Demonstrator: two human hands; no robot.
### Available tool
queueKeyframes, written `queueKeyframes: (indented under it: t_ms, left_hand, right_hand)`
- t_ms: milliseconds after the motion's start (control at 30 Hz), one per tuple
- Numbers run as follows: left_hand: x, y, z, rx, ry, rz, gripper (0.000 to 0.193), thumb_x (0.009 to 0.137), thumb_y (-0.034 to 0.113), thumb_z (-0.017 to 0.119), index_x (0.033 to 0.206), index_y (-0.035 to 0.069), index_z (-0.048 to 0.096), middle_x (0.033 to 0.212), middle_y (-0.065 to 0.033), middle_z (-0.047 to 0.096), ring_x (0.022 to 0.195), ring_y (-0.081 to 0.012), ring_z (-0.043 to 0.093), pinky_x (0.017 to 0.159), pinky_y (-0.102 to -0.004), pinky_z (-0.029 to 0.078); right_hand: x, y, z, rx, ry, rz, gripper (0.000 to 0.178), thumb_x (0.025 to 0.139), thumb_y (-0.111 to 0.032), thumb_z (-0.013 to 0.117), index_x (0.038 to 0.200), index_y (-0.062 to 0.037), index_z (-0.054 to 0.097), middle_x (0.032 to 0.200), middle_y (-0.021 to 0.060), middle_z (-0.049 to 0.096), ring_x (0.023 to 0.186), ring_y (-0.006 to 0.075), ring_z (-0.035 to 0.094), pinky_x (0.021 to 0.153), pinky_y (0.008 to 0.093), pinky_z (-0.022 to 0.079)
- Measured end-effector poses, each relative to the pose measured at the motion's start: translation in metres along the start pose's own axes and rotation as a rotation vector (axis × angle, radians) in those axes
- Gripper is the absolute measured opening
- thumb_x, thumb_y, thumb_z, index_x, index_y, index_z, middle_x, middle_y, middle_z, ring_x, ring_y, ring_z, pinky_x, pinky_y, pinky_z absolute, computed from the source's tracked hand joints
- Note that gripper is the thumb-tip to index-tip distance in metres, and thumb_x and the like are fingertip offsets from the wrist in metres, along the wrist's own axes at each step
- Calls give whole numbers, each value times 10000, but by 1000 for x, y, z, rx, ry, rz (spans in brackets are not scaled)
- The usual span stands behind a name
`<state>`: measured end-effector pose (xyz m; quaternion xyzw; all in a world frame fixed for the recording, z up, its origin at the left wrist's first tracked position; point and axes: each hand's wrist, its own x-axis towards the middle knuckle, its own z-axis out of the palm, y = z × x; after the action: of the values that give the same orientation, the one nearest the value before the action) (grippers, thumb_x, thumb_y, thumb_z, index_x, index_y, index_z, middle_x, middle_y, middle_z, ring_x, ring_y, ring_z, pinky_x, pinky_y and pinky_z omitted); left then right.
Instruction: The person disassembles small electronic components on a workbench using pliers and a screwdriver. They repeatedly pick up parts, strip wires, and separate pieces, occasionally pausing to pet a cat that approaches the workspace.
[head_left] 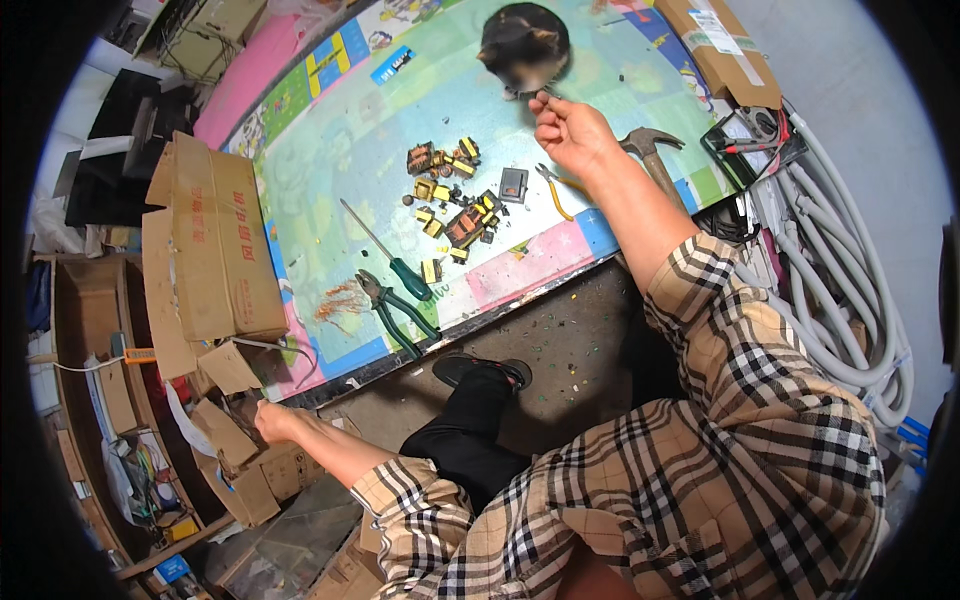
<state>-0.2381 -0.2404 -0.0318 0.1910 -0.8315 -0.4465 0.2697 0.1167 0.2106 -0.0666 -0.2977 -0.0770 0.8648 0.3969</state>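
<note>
A dark cat with tan patches [528, 38] sits on the table [340, 180] at its far side. My right hand [570, 132] reaches out to its muzzle, thumb and fingertips pinched; what they hold is too small to make out. By the table's near left corner, my left hand [276, 422] hangs low beside cardboard, its fingers curled and mostly hidden. Broken-up yellow and copper-coloured electrical parts [470, 222] lie mid-table, with a dark square piece [514, 185] alongside. Yellow-handled cutters [556, 190] and a claw hammer [652, 160] rest under or near my right forearm.
A green-handled screwdriver [405, 278] and green-and-black pliers [395, 312] lie near the front edge. Cardboard boxes [225, 240] stand at the left, above wooden shelving [90, 290]. At the right are a meter with red probes [755, 140], a carton [715, 45] and coiled grey hose [850, 270].
</note>
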Motion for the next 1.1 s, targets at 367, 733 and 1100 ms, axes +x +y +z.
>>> queueKeyframes:
  t_ms: [367, 733, 1100]
  left_hand:
    - [52, -34, 9, 184, -123, -71, 252, 803, 163, 599, 753, -74, 667, 755, -150, 653, 604, -227, 579, 550, -385, 456]
    - [-85, 48, 8, -504, -898, -191, 110, 770, 139, 681, 842, 60, 658, 580, 46, 479, 427, -51, 360, 392, -207, 221]
    - [-322, 141, -7, -645, -1656, -33, 413, 890, 92, 566, 1259, -62, 461, 1223, -195, 553, 604, -82, 509, 498, -203, 396]
  right_hand:
    - [13, -27, -19, 40, 28, -80, 107, 946, -36, 412, 950, 34, 493, 841, 104, 523, 577, 107, 386, 456, 228, 320]
    - [-8, -5, 2, -241, -155, -27, 114, 930, -74, 421, 915, 11, 496, 693, 46, 445, 486, 90, 314, 430, 244, 269]
    - [-71, 60, 33, -643, -483, 128, 187, 983, -161, 395, 1000, -32, 529, 695, 8, 545, 532, 67, 495, 456, 201, 380]
